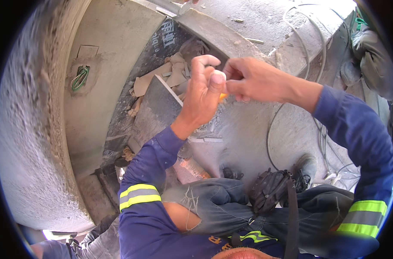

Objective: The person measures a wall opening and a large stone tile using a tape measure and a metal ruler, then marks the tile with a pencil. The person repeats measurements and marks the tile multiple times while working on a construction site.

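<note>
Both my hands are raised close together in front of me, above a dusty floor. My left hand [200, 95] has its thumb up and its index finger bent, with the other fingers curled out of sight. Just right of it, my right hand [262, 82] has its thumb and fingers pinched together near my left thumb. A small yellow-orange thing [223, 96] shows between the hands, mostly hidden by the fingers. Its kind does not show, nor which hand bears it.
A grey slab [155, 103] leans amid torn cardboard [153, 80] and rubble. Looped cable [308, 47] crosses the right side. A black bag [267, 190] sits at my lap. Another person's leg [371, 60] is at the far right; green wires [79, 78] stick out of the left wall.
</note>
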`<action>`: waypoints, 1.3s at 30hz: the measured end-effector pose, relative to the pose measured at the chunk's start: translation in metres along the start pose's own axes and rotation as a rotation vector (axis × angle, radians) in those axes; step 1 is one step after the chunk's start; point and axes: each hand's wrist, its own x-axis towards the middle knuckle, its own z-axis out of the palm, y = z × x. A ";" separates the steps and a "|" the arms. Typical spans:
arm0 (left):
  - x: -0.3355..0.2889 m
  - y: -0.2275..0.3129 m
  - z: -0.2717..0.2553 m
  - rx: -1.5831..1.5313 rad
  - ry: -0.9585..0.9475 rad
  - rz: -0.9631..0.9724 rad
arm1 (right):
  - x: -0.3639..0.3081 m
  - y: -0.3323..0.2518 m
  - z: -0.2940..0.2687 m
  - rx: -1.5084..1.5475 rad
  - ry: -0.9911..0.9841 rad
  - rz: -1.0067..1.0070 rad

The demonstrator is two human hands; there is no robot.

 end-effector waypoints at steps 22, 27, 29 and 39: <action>-0.171 -0.042 -0.192 0.877 0.260 -0.140 | 0.121 0.042 0.023 0.896 0.179 -0.191; -0.180 -0.044 -0.252 1.042 0.367 -0.099 | 0.191 0.087 -0.045 1.022 0.076 -0.293; -0.182 -0.044 -0.274 1.088 0.426 -0.122 | 0.190 0.063 -0.042 1.181 0.079 -0.258; -0.107 -0.029 -0.403 1.493 0.664 0.077 | 0.117 0.059 0.018 0.768 0.285 -0.236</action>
